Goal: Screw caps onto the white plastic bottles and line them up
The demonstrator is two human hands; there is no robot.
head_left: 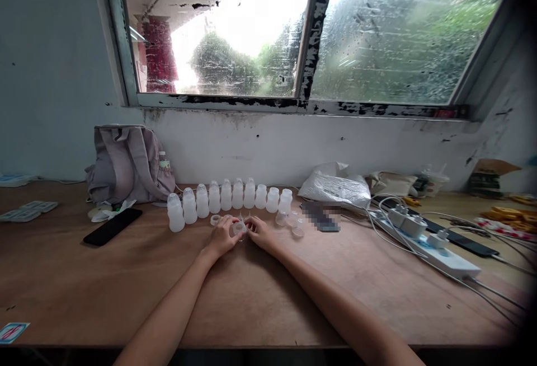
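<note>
Just in front of a curved row of milky baby bottles (pixel 226 195), both hands meet over the table. My left hand (pixel 222 237) curls its fingers round a small clear plastic bottle part (pixel 239 228), perhaps a collar or cap. Close by on the right, my right hand (pixel 260 231) has its fingertips pinched together at that part's edge; what lies in the pinch is too small to tell. A pale ring (pixel 215 220) rests beside the left fingers. Clear domed caps (pixel 297 229) lie right of the right hand. Bottles on the left wear clear caps; the three rightmost have open necks.
A backpack (pixel 126 164) and a black phone (pixel 112 226) are on the left. To the right lie a silvery plastic bag (pixel 335 187), a blurred-out flat object (pixel 321 217) and a white power strip (pixel 436 251) with trailing cables. A wall with a window (pixel 306 103) stands behind.
</note>
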